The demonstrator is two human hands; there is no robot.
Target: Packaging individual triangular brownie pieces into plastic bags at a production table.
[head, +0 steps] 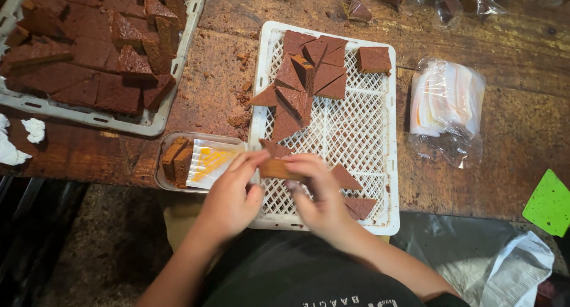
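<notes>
My left hand (pixel 230 195) pinches the open mouth of a clear plastic bag (pixel 199 162) with a yellow print, lying on the table's front edge with two brown cake pieces inside. My right hand (pixel 317 195) holds a brown cake piece (pixel 278 168) at the bag's mouth, over the near left corner of a white lattice tray (pixel 362 135). The tray carries several triangular cake pieces (pixel 306 81) at its far end and a few near my right hand.
A second white tray (pixel 151 120) piled with cake slabs sits at the far left. A stack of empty clear bags (pixel 445 102) lies right of the tray, a green scraper (pixel 549 203) at the right edge. Crumbs dot the wooden table (pixel 510 141). Wrapped pieces lie along the far edge.
</notes>
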